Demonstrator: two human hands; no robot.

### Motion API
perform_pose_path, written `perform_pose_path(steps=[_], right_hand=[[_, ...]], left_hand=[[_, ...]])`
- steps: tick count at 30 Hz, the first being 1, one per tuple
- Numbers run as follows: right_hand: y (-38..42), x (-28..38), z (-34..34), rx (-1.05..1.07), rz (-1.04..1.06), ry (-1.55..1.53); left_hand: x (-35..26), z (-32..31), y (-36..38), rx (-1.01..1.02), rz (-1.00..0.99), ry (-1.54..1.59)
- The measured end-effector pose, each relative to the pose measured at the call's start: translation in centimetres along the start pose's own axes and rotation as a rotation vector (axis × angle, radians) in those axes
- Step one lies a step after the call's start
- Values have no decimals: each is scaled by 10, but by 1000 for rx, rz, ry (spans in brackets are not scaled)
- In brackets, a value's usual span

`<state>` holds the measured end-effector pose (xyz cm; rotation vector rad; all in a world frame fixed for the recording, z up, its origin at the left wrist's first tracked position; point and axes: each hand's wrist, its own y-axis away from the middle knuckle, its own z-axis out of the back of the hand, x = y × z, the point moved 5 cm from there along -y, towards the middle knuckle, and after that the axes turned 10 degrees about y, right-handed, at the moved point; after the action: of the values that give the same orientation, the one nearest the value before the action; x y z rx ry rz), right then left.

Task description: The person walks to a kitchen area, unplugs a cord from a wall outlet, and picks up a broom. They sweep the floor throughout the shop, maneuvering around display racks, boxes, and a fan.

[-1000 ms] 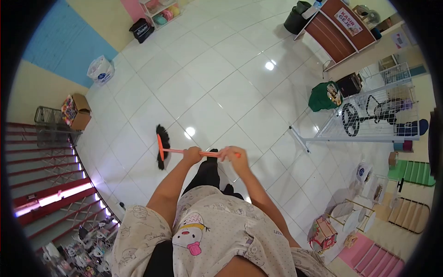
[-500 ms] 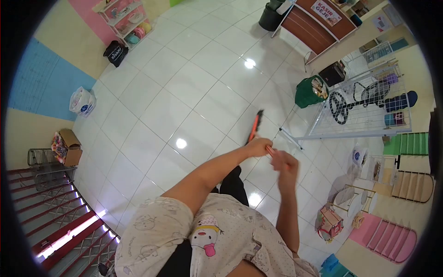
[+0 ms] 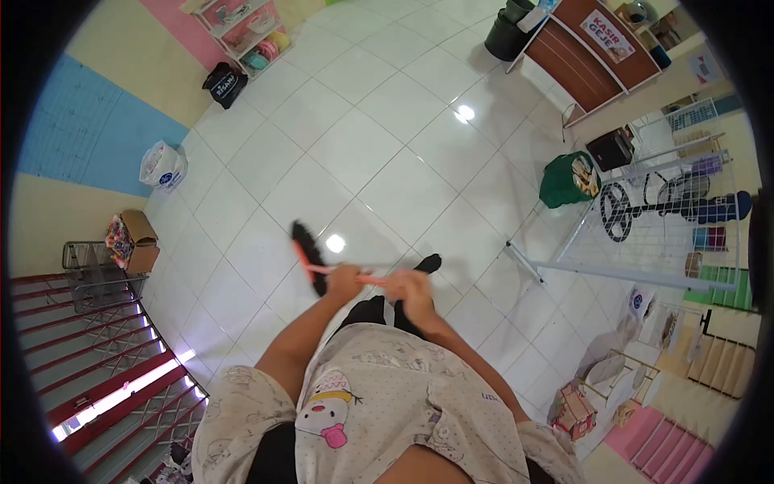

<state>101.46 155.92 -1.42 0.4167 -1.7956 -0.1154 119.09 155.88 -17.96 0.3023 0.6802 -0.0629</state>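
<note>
A broom (image 3: 309, 256) with an orange head and dark bristles is over the white tiled floor (image 3: 355, 145), left of my feet. Its pinkish-orange handle runs to the right, across the front of my body. My left hand (image 3: 345, 281) is closed around the handle near the broom head. Higher on the handle, my right hand (image 3: 409, 292) is wrapped round it, slightly blurred. One dark-covered foot (image 3: 430, 263) shows just beyond my right hand.
A metal grid rack (image 3: 645, 242) has its foot on the floor at right, near a green bag (image 3: 569, 179). A white bag (image 3: 163, 166) and a cardboard box (image 3: 140, 242) stand along the left wall. Farther off are a brown counter (image 3: 584, 56) and a black bag (image 3: 224, 85).
Both hands have swung the broom from the right side to the left of my body. The broom head now lies left of my feet. My view has shifted slightly.
</note>
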Motion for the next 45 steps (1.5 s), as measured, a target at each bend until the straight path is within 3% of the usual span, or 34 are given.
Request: perform_pose_path(steps=[1, 2, 3, 5, 7, 9, 11, 12, 13, 14, 16, 17, 18, 19, 21, 24, 27, 30, 32, 34, 36, 38, 41, 43, 45], right_hand=[[-12, -18, -9, 135, -30, 102], [-24, -36, -12, 268, -56, 204], [-36, -52, -8, 294, -25, 106], [-64, -57, 19, 265, 22, 28], [-87, -2, 70, 153, 154, 123], [-105, 48, 138, -44, 172, 256], [-111, 119, 212, -153, 309, 270], [-104, 162, 243, -208, 406, 225], [-94, 204, 272, -262, 579, 318], [-80, 245, 288, -325, 447, 19], [-52, 301, 315, -290, 503, -91], [-39, 328, 312, -364, 550, 81], [-33, 344, 309, -436, 593, 259], [-31, 338, 319, -512, 622, 191], [-42, 317, 330, -655, 574, 423], [-69, 287, 340, -679, 400, 703], [-87, 270, 357, -649, 429, 494], [-111, 238, 365, -619, 454, 307], [-144, 213, 346, -483, 658, 161], [-179, 187, 319, -416, 416, 155], [-210, 191, 288, -296, 363, 216], [-244, 163, 273, -221, 252, 87], [-287, 127, 289, -157, 116, 47], [-309, 109, 316, -215, 39, 9], [-327, 121, 355, -375, -19, -51]], left_hand=[[26, 7, 9, 89, 183, -83], [58, 1, 12, 170, 182, -212], [92, -13, 10, 238, 267, -312], [51, 13, -6, 241, 314, -344], [10, 7, -44, 271, 295, -236], [-47, -17, -92, 238, 129, 63], [-159, -26, -141, 318, -42, 170], [-214, -35, -164, 274, -190, 182], [-265, -43, -182, 331, -214, 304], [-324, -38, -195, 381, -233, 413], [-407, -55, -220, 498, -420, 492], [-437, -71, -233, 495, -539, 551], [-460, -87, -247, 489, -662, 612], [-474, -103, -260, 522, -678, 639], [-497, -132, -293, 582, -716, 691], [-495, -161, -334, 623, -761, 702], [-472, -163, -352, 564, -698, 744], [-412, -154, -360, 412, -738, 524], [-352, -137, -363, 301, -741, 358], [-293, -107, -368, 274, -525, 394], [-259, -63, -370, 319, -327, 384], [-222, -40, -378, 309, -200, 370], [-146, -60, -410, 458, -46, -100], [-150, -53, -435, 592, 16, -312], [-206, -34, -460, 666, 33, -378]])
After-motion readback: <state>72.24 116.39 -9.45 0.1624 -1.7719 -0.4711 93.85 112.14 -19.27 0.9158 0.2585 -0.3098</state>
